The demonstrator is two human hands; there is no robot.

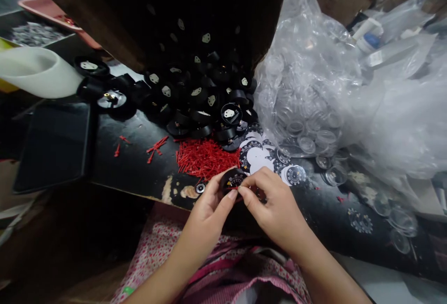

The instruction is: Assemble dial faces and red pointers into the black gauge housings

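Note:
My left hand is closed round a small round black gauge whose numbered dial faces up. My right hand has thumb and forefinger pinched together at the dial's edge. Between them shows part of a thin red pointer, lying across the dial. Just beyond my hands lies a heap of red pointers. Beside that heap, to its right, are loose dial discs, some white side up and some printed side up.
Black gauge housings are piled under a dark box at the back. A plastic bag of clear covers stands right, with loose clear covers nearby. Left are a dark tablet, a white cup and stray pointers.

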